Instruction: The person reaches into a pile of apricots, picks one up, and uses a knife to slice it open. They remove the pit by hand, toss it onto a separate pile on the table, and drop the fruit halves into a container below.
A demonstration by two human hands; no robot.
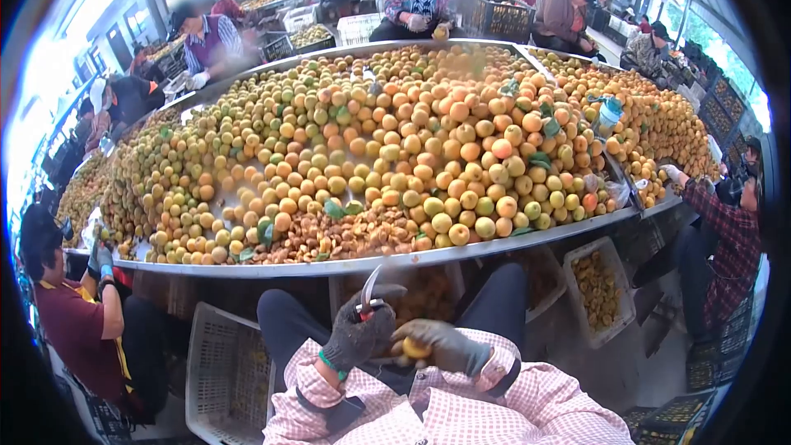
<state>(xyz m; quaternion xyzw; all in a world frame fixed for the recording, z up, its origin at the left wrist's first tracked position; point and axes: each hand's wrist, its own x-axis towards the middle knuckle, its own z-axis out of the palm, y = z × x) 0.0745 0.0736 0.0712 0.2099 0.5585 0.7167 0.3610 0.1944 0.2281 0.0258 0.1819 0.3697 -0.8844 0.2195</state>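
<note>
My left hand (362,336), in a dark grey knit glove, is closed around a cutting tool (369,290) with a curved pale blade pointing up and red near its handle. Beside it, my right hand (445,346), in a grey-coated glove, grips a yellow-orange apricot (416,349). Both hands are close together above my lap; the blade stands apart from the fruit. In front of me, cut apricot pieces (354,235) lie heaped near the edge of a metal-rimmed table (362,267). Whole apricots (461,128) cover much of its surface, with a few green leaves among them.
A pale plastic crate (202,379) stands at my left. To the right, another crate (628,301) holds cut pieces. A blue container (608,113) rests among the fruit. Co-workers sit around the table, including one at left (78,321) and one at right (729,239).
</note>
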